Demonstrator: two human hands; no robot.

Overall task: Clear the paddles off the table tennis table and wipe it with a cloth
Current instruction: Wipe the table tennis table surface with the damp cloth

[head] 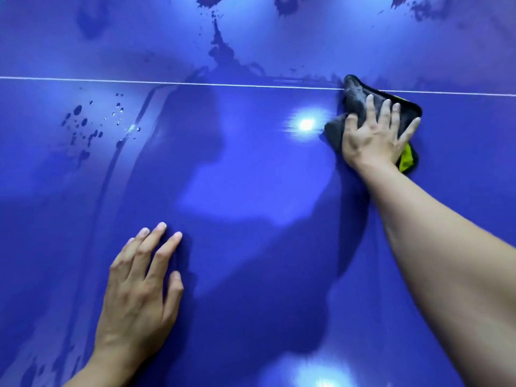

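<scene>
— Blue, glossy, wet in patches. Found the cloth (354, 93) where?
— Pinned flat under the right hand (372, 138), at the white line (167, 82). Straight, spread fingers (386, 113), palm pressing down, nothing curled round it. Showed black on top, yellow by the wrist.
— And the left hand (139, 291)?
— Rested open on the table (251, 261), nearer the body and well to the left of the right hand. Straight fingers, held nothing. Looked like a brace.
— Saw any paddles?
— None in view. Judged the clearing done and the wiping part-way through.
— Left what unwiped?
— Plenty. Spotted droplets (83, 127) beyond the left hand, and dark wet smears (223, 54) past the line, farther out than the right hand.
— Could go wrong how?
— Could miss those droplets, so far left of the cloth. Could merely drag water about rather than lift it, given an already soaked cloth; could not tell from its look.
— Anything else?
— Held by flat pressure alone, so might bunch up and slide out from under the fingers on that slick surface. Would have to lean farther for the smears, loading the left hand, and risk a palm skidding on a wet patch.
</scene>
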